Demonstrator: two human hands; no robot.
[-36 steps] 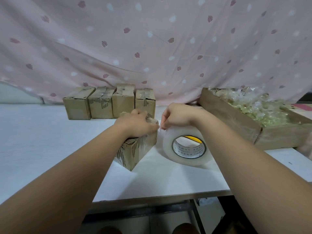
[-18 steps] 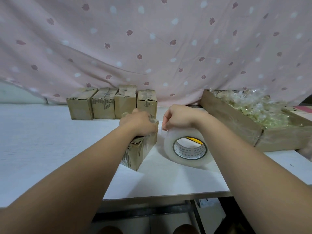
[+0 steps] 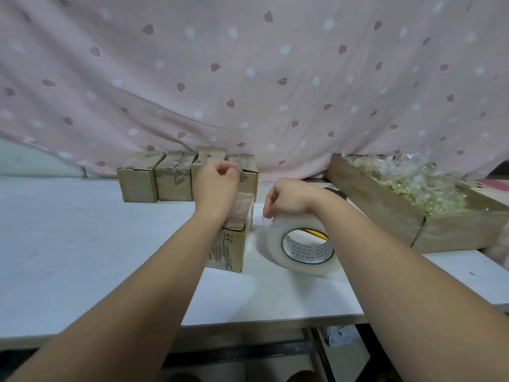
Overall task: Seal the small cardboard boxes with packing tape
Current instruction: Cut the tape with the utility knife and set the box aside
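Observation:
A small cardboard box (image 3: 230, 245) stands on the white table (image 3: 82, 244) in the middle. My left hand (image 3: 216, 183) hovers over the box's far end with its fingers curled shut, and the wrist lies across the box top. Just right of the box a large roll of clear packing tape (image 3: 303, 248) stands on edge. My right hand (image 3: 289, 197) sits on top of the roll, fingers pinched at its upper left edge. A faint clear strip shows along the box's right side.
Several small cardboard boxes (image 3: 173, 180) stand in a row at the back, against a pink patterned cloth. A long cardboard tray (image 3: 371, 199) of cellophane-wrapped packets lies at the right. The table's front edge runs just below my forearms.
My left hand has slid from the box top forward past its far end and lifted a little. The box now stands squarer to me. My right hand stays on the roll.

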